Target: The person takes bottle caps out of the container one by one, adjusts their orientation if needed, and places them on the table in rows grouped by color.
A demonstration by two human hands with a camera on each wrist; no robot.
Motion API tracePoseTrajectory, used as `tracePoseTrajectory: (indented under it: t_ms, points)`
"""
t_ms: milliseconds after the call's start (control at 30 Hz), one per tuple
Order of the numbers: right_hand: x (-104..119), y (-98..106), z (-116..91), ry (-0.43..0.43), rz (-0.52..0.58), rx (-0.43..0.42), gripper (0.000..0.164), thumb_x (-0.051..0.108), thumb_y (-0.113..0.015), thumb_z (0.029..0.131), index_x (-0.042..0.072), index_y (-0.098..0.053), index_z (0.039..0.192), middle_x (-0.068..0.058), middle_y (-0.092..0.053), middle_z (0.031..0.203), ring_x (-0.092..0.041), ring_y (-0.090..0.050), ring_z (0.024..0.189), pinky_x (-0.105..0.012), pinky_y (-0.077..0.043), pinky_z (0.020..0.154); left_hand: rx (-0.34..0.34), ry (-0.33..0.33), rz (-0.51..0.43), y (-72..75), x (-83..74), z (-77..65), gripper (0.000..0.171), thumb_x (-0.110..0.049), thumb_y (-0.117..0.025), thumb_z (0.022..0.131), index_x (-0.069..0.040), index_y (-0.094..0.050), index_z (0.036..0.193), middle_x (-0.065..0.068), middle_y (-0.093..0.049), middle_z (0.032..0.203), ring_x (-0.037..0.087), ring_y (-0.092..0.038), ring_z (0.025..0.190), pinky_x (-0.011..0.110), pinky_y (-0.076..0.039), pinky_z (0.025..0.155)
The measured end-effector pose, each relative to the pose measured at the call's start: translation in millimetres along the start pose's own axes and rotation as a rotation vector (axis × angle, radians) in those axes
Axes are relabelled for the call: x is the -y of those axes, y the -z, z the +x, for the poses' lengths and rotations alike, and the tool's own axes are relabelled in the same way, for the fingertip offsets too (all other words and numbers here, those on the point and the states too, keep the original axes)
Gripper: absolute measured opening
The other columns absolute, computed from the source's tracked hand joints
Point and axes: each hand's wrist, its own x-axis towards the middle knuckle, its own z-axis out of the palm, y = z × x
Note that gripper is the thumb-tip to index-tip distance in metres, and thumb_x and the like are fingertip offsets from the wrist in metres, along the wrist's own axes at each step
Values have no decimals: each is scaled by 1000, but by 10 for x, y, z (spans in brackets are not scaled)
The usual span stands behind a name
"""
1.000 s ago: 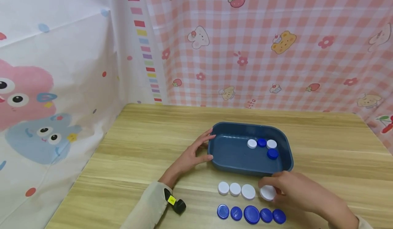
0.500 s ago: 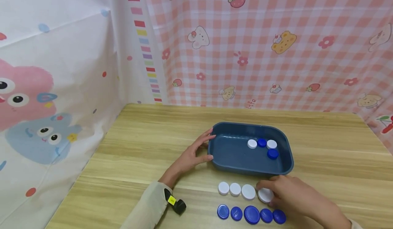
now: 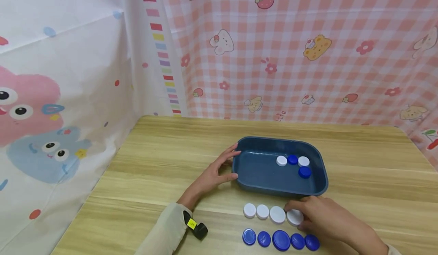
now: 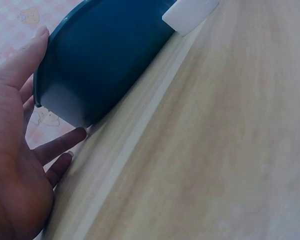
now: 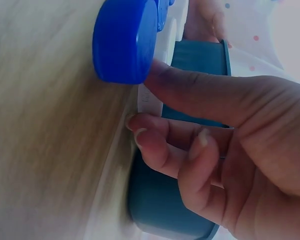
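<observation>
My right hand [image 3: 330, 217] pinches a white bottle cap [image 3: 294, 217] between thumb and fingers, at the right end of a row of white caps [image 3: 262, 212]. In the right wrist view, the edge of that held white cap [image 5: 150, 101] shows between thumb and fingertips. Across the table, my left hand [image 3: 213, 174] rests against the left end of a dark blue tray [image 3: 256, 171], its fingers spread and fairly straight. The left wrist view has the thumb along the tray's rim [image 4: 41, 70]. Inside the tray, toward its right, lie white and blue caps [image 3: 304, 172].
Nearer to me than the white caps runs a row of several blue caps [image 3: 281, 240], the middle one largest. One blue cap [image 5: 124, 42] looms close to the right thumb in the right wrist view. A patterned cloth [image 3: 273, 57] hangs behind the wooden table [image 3: 164, 148].
My right hand has slid the white cap a little left and toward me, up beside the neighbouring white cap. The left hand and the tray stay put.
</observation>
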Motion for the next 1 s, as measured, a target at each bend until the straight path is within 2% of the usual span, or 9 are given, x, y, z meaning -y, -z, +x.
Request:
tracePoseTrajectory:
  t_ms: [133, 367, 633, 733, 867, 1000]
  points:
    - [4, 11, 0, -3, 10, 9, 31, 13, -74, 80, 29, -67, 105, 20, -51, 75, -1, -44, 59, -22, -39, 52, 8, 2, -28, 5, -194, -6, 61, -10, -65, 91, -1, -37, 144, 13, -14, 158, 47, -45, 118, 59, -31, 101]
    - [10, 11, 4, 4, -3, 6, 31, 13, -75, 80, 28, -66, 105, 21, -50, 74, 0, -44, 59, -22, -39, 52, 10, 0, -30, 3, -195, -4, 61, -5, -65, 91, -2, -37, 145, 13, -14, 158, 46, -44, 120, 60, -31, 102]
    - [30, 29, -19, 5, -54, -12, 32, 16, -76, 80, 30, -65, 106, 22, -56, 81, 0, -45, 61, -24, -42, 54, 12, 3, -24, -1, -177, -8, 60, -7, -64, 91, -3, -37, 145, 13, -14, 158, 46, -44, 119, 59, -32, 101]
    - [63, 95, -49, -6, -41, -17, 34, 17, -76, 79, 33, -65, 107, 23, -56, 80, 1, -45, 61, -24, -43, 55, 14, 6, -25, 1, -175, -7, 60, -8, -65, 91, -3, -37, 145, 12, -14, 158, 45, -44, 121, 59, -32, 102]
    - [120, 251, -82, -4, 57, 13, 33, 21, -76, 81, 30, -65, 110, 21, -53, 72, 0, -47, 58, -21, -41, 52, 18, 10, -28, 6, -175, -6, 60, -7, -64, 92, 0, -36, 144, 12, -13, 158, 45, -44, 121, 58, -31, 102]
    - [145, 426, -86, 62, 68, 0, 33, 21, -76, 82, 26, -65, 113, 21, -52, 73, 1, -48, 61, -19, -42, 53, 18, 6, -29, 7, -166, -2, 60, -8, -65, 91, 0, -36, 144, 12, -14, 158, 45, -44, 121, 58, -32, 102]
